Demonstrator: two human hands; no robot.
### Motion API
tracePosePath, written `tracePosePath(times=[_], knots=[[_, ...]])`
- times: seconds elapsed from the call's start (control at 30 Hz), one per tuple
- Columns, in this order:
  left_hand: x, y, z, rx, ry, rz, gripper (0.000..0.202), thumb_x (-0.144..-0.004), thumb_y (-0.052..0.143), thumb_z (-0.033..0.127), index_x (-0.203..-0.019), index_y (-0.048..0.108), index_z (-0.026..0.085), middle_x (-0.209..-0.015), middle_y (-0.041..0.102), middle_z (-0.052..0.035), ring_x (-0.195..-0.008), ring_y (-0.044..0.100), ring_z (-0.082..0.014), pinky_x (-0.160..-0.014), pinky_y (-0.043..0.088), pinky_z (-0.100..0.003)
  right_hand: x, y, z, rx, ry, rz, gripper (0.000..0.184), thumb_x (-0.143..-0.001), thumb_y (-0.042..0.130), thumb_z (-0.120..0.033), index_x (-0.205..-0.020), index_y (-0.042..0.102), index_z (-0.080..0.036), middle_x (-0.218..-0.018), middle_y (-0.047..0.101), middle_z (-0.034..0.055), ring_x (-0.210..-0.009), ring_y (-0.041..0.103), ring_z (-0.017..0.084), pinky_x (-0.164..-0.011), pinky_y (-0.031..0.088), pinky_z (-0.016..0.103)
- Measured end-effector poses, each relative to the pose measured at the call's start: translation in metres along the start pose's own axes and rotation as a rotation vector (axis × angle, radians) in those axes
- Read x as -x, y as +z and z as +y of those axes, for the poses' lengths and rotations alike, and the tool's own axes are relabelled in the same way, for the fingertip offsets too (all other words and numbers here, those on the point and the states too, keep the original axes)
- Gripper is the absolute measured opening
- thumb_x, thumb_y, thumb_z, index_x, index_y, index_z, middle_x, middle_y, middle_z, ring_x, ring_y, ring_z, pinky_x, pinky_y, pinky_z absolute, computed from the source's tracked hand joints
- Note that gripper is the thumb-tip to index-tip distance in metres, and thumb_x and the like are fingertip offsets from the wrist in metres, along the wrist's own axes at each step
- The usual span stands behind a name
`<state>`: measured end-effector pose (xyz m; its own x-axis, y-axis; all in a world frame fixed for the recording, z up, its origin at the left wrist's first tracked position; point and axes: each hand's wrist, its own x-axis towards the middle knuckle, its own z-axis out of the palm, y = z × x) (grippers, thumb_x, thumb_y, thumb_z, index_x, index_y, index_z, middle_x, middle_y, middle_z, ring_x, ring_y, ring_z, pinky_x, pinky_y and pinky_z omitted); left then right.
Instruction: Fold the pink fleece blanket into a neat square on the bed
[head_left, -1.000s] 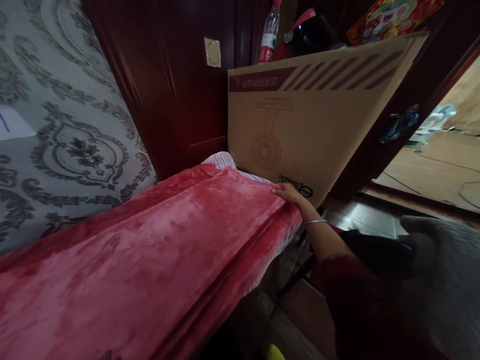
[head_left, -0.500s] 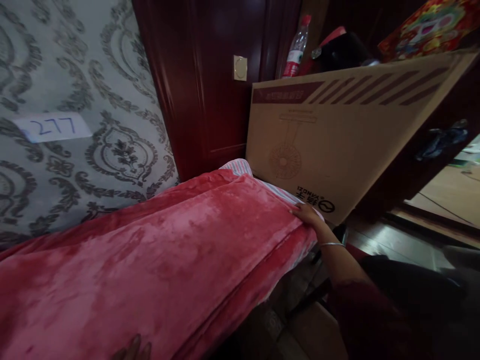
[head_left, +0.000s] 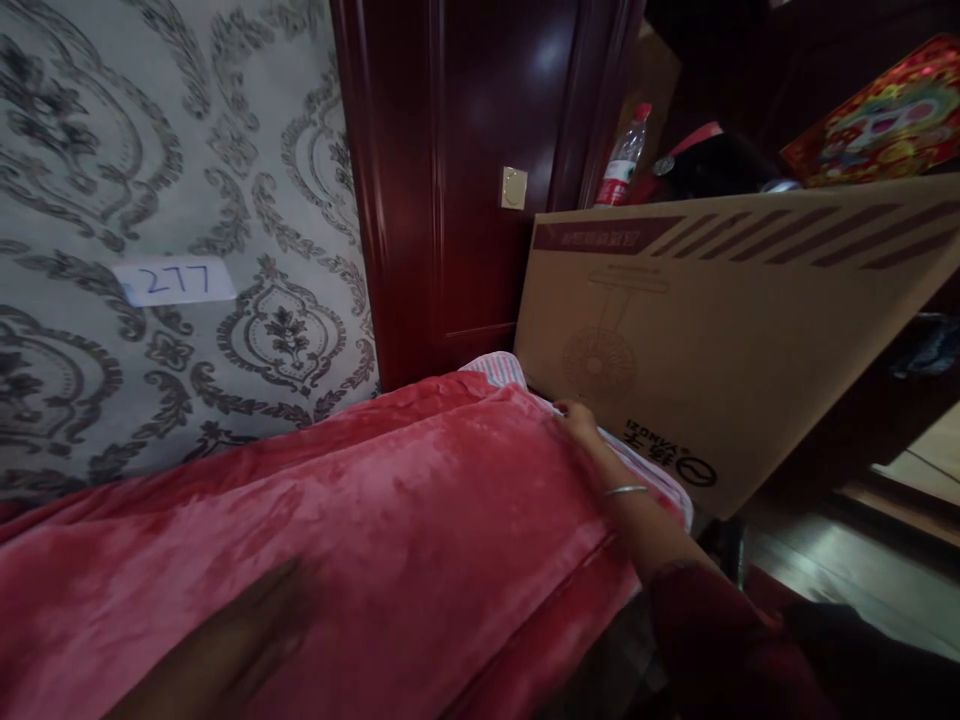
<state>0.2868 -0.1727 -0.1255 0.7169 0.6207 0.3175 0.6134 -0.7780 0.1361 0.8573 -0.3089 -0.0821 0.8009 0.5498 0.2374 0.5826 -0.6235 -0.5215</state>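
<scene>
A folded red plush blanket stretches from the lower left to the middle of the view. A striped cloth shows under its far end. My right hand, with a silver bangle at the wrist, is at the blanket's far end near the corner. Its fingers curl in on the blanket's edge, their tips partly hidden. My left hand is over the near part of the blanket, smeared by motion. Its fingers look stretched forward, and nothing shows in them.
A large cardboard box with a fan drawing stands just beyond the blanket's end. A plastic bottle with a red cap and a red patterned package are behind it. Patterned wallpaper and a dark red wood panel border the left and back.
My right hand has moved along the blanket's end toward its far corner. My left hand has come further into view over the blanket. The camera view has shifted, too.
</scene>
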Motion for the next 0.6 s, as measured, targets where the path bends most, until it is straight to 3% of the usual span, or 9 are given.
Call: tracePosePath(times=[0.1, 0.2, 0.3, 0.43, 0.6], knots=[[-0.076, 0.006, -0.002, -0.008, 0.041, -0.105, 0.06, -0.09, 0.043, 0.049, -0.138, 0.06, 0.018, -0.143, 0.058, -0.0126, -0.135, 0.052, -0.0306, -0.112, 0.043, -0.045, -0.025, 0.021, -0.028, -0.059, -0.014, 0.024, 0.035, -0.088, 0.06, -0.025, -0.121, 0.069, -0.02, -0.122, 0.071, 0.0089, -0.113, 0.065, 0.021, -0.096, 0.047, 0.027], [-0.122, 0.018, 0.012, -0.09, -0.027, -0.123, 0.064, -0.094, 0.036, 0.044, -0.145, 0.05, 0.008, -0.154, 0.044, -0.0207, -0.144, 0.039, -0.035, -0.114, 0.036, -0.055, -0.048, 0.036, -0.042, -0.098, 0.004, 0.044, 0.038, -0.088, 0.06, -0.025, -0.124, 0.068, -0.016, -0.125, 0.069, 0.0122, -0.116, 0.063, 0.022, -0.097, 0.046, 0.027], [-0.13, 0.033, 0.024, -0.171, -0.095, -0.097, 0.062, -0.096, 0.033, 0.041, -0.146, 0.048, 0.009, -0.156, 0.04, -0.0228, -0.147, 0.034, -0.0368, -0.114, 0.03, -0.061, -0.068, 0.05, -0.043, -0.129, 0.039, 0.042, 0.039, -0.086, 0.063, -0.028, -0.123, 0.067, -0.015, -0.12, 0.07, 0.0136, -0.116, 0.063, 0.023, -0.093, 0.047, 0.026], [-0.121, 0.044, 0.023, -0.19, -0.088, -0.097, 0.063, -0.094, 0.034, 0.044, -0.146, 0.05, 0.011, -0.155, 0.04, -0.021, -0.146, 0.034, -0.0372, -0.114, 0.029, -0.061, -0.095, 0.067, -0.041, -0.17, 0.093, -0.021, 0.034, -0.087, 0.064, -0.034, -0.11, 0.072, -0.01, -0.105, 0.074, 0.0158, -0.097, 0.068, 0.024, -0.081, 0.05, 0.028], [-0.122, 0.05, 0.016, -0.186, -0.079, -0.065, 0.066, -0.092, 0.035, 0.05, -0.144, 0.053, 0.012, -0.154, 0.043, -0.0199, -0.144, 0.038, -0.0385, -0.113, 0.032, -0.062, -0.122, 0.083, -0.039, -0.273, 0.101, -0.103, 0.025, -0.081, 0.069, -0.035, -0.09, 0.074, -0.012, -0.075, 0.071, 0.0075, -0.069, 0.065, 0.019, -0.063, 0.048, 0.025]])
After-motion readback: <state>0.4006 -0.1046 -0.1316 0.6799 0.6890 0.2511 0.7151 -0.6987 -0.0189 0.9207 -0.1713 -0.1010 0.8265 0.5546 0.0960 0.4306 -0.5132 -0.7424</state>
